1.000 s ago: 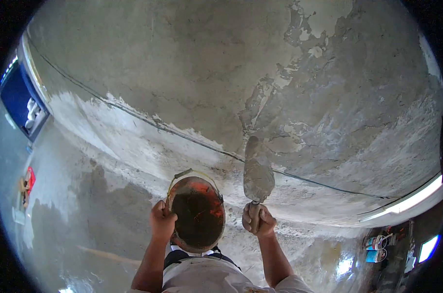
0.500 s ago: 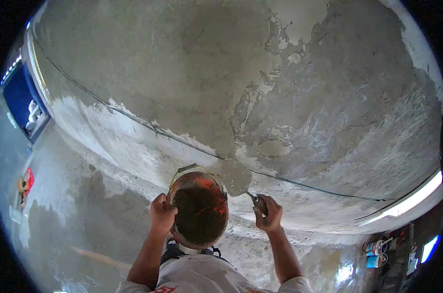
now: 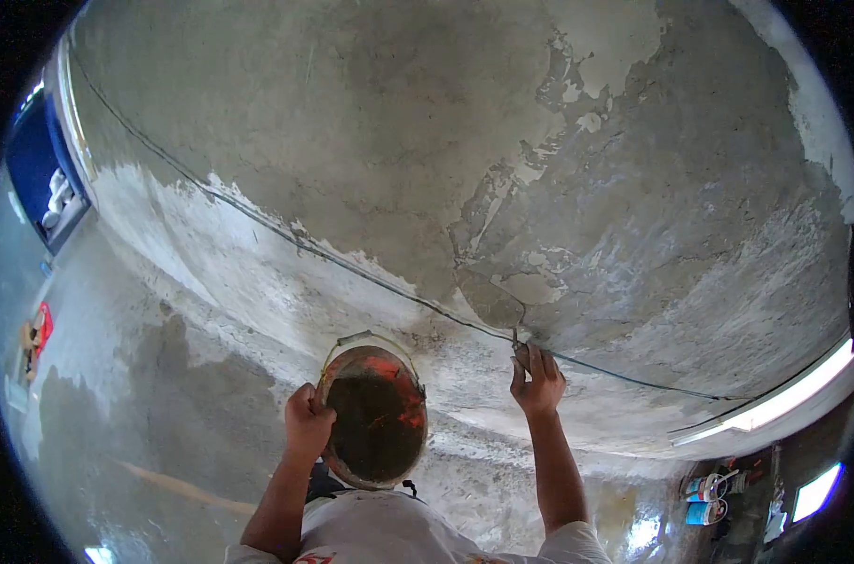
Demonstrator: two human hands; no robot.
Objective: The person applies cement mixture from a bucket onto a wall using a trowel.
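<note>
My left hand [image 3: 309, 423] grips the rim of a round bucket [image 3: 375, 418] with an orange-stained inner wall and dark grey mix inside. The bucket's wire handle stands up on the wall side. My right hand [image 3: 538, 378] is closed round the handle of a trowel [image 3: 519, 346]. The trowel's blade lies against the plastered wall [image 3: 399, 169], just above a thin cable, and blends with the grey plaster. Wet grey plaster covers the upper wall, and a paler strip runs below the cable.
A cable [image 3: 352, 266] crosses the wall. Blue and white buckets [image 3: 704, 498] stand at the lower right near a bright strip of light. Red and brown items [image 3: 38, 331] lie on the floor at the left. The floor [image 3: 164, 432] has wet patches.
My right hand with the trowel has moved up and slightly right along the wall. The grey mix on the blade beside the bucket no longer shows there. The bucket has shifted slightly left.
</note>
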